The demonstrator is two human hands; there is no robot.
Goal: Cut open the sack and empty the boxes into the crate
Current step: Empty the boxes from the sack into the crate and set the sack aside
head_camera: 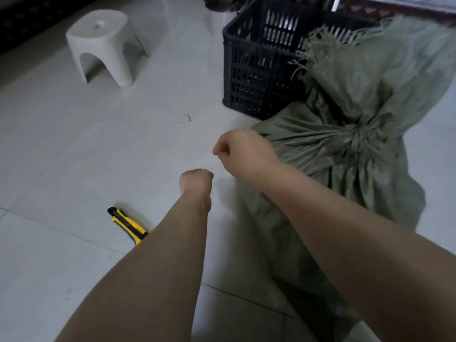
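Yellow knife (127, 224) partly behind left forearm (182, 230); stool (101, 45), crate (256, 70), tied sack (345, 144) around.

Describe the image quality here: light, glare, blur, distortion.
Head view: dim, cool, even light with soft shadows; a faint sheen on the tiled floor beyond the stool; the frayed top of the sack is smeared, while the knife and crate read fairly crisp; the wide-angle lens bends the grout lines and swells the forearms at the bottom edge.
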